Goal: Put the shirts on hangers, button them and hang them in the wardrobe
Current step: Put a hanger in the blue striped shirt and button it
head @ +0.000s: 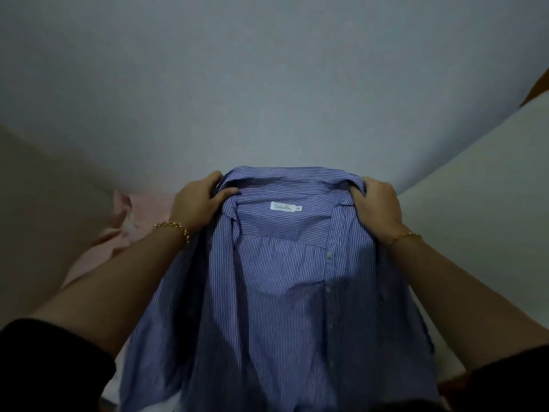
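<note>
A blue and white striped shirt [276,292] hangs in front of me, open at the front, with its inside and a white neck label facing me. My left hand [198,200] grips the left end of the collar. My right hand [376,203] grips the right end of the collar. The shirt's buttons run down the right placket and are undone. No hanger shows in this view.
A pink garment [118,230] lies low at the left, behind my left arm. A pale grey wall [267,84] fills the view ahead. A white surface [475,188] rises at the right, with a brown edge at the far right.
</note>
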